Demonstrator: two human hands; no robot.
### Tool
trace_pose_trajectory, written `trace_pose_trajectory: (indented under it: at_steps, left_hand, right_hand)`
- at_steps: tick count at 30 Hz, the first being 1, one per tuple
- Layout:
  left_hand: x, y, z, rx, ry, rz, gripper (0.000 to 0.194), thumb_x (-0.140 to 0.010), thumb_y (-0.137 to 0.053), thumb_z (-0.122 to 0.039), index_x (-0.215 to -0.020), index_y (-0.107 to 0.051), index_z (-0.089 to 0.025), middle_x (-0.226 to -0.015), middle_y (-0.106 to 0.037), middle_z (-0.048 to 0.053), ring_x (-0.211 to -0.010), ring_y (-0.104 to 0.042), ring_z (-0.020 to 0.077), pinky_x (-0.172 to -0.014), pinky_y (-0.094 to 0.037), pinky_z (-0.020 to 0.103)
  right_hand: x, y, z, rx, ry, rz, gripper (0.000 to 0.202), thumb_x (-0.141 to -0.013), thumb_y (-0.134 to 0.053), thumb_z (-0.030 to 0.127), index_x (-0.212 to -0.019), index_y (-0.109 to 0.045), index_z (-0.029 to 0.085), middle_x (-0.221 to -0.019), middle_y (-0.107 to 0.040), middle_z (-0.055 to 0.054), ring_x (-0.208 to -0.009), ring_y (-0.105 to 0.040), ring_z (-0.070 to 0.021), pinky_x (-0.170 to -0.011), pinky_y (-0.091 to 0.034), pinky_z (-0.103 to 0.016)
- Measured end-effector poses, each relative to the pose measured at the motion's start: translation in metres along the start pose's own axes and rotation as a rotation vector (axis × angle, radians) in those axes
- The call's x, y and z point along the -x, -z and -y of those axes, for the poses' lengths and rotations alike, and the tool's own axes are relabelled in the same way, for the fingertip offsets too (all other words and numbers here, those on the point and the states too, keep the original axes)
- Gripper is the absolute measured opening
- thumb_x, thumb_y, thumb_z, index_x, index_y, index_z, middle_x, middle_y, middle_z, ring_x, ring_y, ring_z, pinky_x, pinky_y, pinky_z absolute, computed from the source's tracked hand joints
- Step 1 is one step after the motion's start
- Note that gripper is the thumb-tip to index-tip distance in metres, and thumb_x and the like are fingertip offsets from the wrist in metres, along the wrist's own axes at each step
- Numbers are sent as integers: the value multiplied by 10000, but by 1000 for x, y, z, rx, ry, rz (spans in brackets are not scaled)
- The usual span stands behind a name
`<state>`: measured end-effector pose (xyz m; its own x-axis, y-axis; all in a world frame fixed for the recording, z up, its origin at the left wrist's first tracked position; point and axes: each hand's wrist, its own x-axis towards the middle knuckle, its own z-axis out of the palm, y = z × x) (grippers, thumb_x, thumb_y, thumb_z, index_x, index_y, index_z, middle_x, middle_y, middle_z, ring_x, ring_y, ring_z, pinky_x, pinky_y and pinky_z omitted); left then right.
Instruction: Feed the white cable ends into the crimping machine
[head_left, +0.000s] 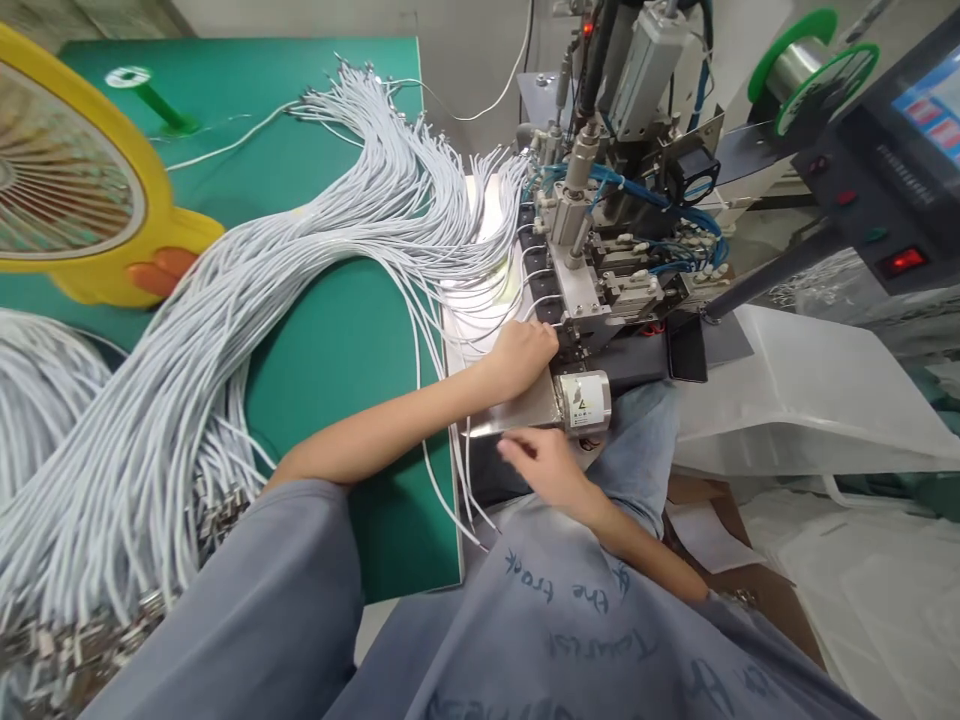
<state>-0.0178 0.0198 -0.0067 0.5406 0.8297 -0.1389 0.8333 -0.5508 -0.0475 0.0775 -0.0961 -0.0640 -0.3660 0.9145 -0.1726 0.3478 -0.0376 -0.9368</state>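
Observation:
My left hand (527, 357) reaches across to the near end of a black track (545, 285) on the machine. Its fingers are curled down against the track, and what they hold is hidden. White cables (397, 245) lie in a thick bundle beside it, several with ends set along the track. My right hand (551, 468) hovers above my lap, just below a metal plate (517, 410), fingers loosely apart with nothing seen in them. A few loose cables (429, 465) hang over the table edge to the left of it.
The machine (581, 220) with pneumatic cylinders and blue tubes stands ahead. A solder wire spool (806, 70) and control screen (926, 115) are at right. A yellow fan (176, 235) stands on the green table (322, 340). A cylindrical motor (586, 402) sits by my hands.

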Motion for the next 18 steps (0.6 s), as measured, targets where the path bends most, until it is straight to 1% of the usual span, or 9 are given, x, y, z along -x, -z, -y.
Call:
trace_pose_trajectory:
  at_steps: [1,2,3,5,7,9,11,15,18]
  left_hand:
    - [0,-1,-1,4,0,-13,285,-796,-370,46,-961,-598,-1,-784,-641,189,-793,-645,267,-566,-360,280]
    - [0,-2,-2,10,-7,-26,277,-799,-367,38,-929,-607,-12,-786,-642,189,-791,-643,267,-567,-359,285]
    - [1,-3,-4,20,-21,-36,269,-801,-369,27,-889,-616,-28,-789,-644,186,-783,-642,264,-566,-358,288]
    - [5,-3,-11,65,-82,-47,241,-810,-393,-18,-829,-628,-65,-786,-648,162,-748,-638,251,-551,-348,289]
    - [10,-1,-21,146,-169,-70,207,-837,-426,-108,-814,-632,-101,-784,-644,122,-694,-629,225,-516,-321,281]
    - [17,2,-31,241,-224,-129,248,-884,-418,-232,-814,-634,-131,-790,-633,86,-668,-612,195,-495,-296,273]
    - [24,4,-40,325,-286,-179,306,-912,-382,-285,-800,-633,-150,-785,-619,59,-653,-588,156,-484,-278,263]
    - [34,4,-48,410,-456,-219,337,-929,-351,-272,-757,-621,-168,-772,-600,34,-653,-545,116,-479,-271,263]
    - [37,3,-49,422,-504,-256,353,-939,-329,-261,-761,-621,-173,-748,-586,33,-671,-531,119,-498,-290,273]
  right_hand:
    - [-1,-16,-4,-73,-26,108,228,-798,-550,391,-819,-660,192,-686,-657,-21,-618,-566,-156,-626,-444,-284]
    - [-3,-30,-8,-152,-42,180,231,-789,-562,382,-862,-658,186,-722,-667,-21,-647,-584,-157,-644,-457,-284]
    - [-5,-41,-13,-222,-50,201,221,-781,-563,366,-856,-654,179,-730,-664,-19,-655,-588,-152,-647,-464,-279]
    - [-8,-52,-22,-304,-61,159,175,-771,-550,315,-809,-642,172,-727,-653,-17,-658,-588,-142,-644,-471,-269]
    - [-6,-52,-26,-323,-82,88,144,-770,-517,274,-749,-619,175,-691,-636,-14,-641,-587,-141,-624,-475,-266]
    - [-3,-48,-27,-323,-107,43,159,-784,-482,266,-717,-599,182,-679,-634,-22,-644,-601,-155,-625,-486,-279]
    - [-1,-47,-24,-289,-115,20,179,-797,-472,295,-721,-596,190,-714,-652,-42,-688,-620,-185,-663,-500,-312]
    - [-4,-61,-16,-75,-59,-5,161,-758,-540,356,-769,-617,215,-796,-679,-63,-809,-618,-264,-754,-490,-390]
    - [-2,-65,-12,19,-29,-38,173,-769,-515,351,-789,-625,219,-805,-679,-69,-827,-605,-285,-773,-481,-415]
